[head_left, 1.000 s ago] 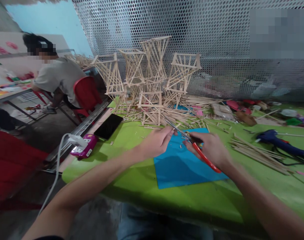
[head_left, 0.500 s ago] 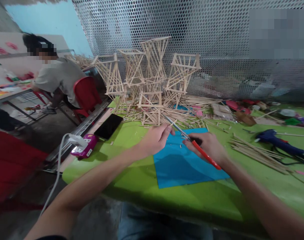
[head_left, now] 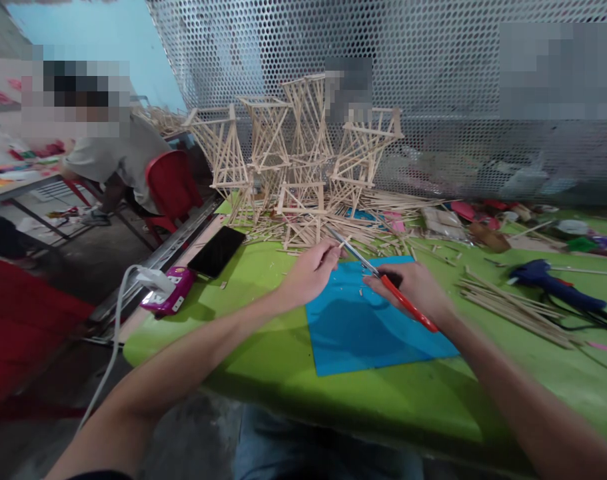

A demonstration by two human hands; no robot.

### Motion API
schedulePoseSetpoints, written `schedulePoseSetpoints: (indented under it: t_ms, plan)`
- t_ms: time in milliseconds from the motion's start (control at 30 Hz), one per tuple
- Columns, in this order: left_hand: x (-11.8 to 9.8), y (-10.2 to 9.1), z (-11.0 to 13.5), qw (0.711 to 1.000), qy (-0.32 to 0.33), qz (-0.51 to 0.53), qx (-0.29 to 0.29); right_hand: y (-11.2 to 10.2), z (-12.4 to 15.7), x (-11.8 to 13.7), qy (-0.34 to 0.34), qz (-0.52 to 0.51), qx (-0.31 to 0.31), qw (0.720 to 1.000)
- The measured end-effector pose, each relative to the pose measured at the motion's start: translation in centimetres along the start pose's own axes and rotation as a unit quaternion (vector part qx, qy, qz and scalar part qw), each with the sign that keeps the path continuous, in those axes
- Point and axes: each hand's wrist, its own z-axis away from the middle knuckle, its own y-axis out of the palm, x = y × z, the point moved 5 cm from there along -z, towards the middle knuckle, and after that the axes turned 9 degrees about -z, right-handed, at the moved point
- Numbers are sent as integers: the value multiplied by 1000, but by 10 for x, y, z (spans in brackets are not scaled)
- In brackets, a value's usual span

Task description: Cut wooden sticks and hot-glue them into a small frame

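My right hand (head_left: pixel 420 287) is closed round a pair of red-handled scissors (head_left: pixel 408 305). Their long silver blades point up and left toward my left hand (head_left: pixel 310 270). Between the thumb and fingers of that hand is a short piece of wooden stick (head_left: pixel 346 241), its end beside the blades. From this angle I cannot tell whether the blades touch it. Below both hands lies a blue sheet (head_left: pixel 368 340) with small wood scraps on it. Just beyond my hands stand several lattice frames made of thin sticks (head_left: pixel 300 200), among loose sticks.
A green cover (head_left: pixel 253 347) lies over the table. On the left are a black phone (head_left: pixel 217 252) and a purple power socket (head_left: pixel 176 290) with a white plug. To the right lie bundled sticks (head_left: pixel 513 307) and a blue glue gun (head_left: pixel 558 283). Another person (head_left: pixel 113 153) sits far left.
My left hand has shifted very slightly, and the stick piece in it has moved a little. The scissors stay in my right hand, almost unmoved.
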Motion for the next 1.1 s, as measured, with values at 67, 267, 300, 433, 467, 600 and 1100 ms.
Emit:
schedulePoseSetpoints:
  t_ms: [67, 267, 300, 433, 467, 600, 1100]
  plan:
    - [0, -1, -1, 1000, 3, -5, 1, 1, -1, -4, 7, 7, -5, 1000]
    - [-2, -3, 0, 998, 26, -55, -12, 0, -3, -10, 13, 62, -44, 997]
    - [-1, -3, 0, 997, 31, -67, -18, -2, -3, -9, 7, 70, -60, 996]
    - [1, 3, 6, 992, 64, -105, -18, -6, 0, -3, -63, 76, -111, 989]
    - [1, 4, 7, 991, 78, -112, -16, -6, 2, -1, -85, 74, -119, 986]
    - [-2, 5, 15, 974, 166, -152, -32, -4, 6, 6, -141, 62, -132, 979]
    - [-3, 8, 24, 965, 223, -137, -16, -6, 14, 19, -145, 33, -137, 979]
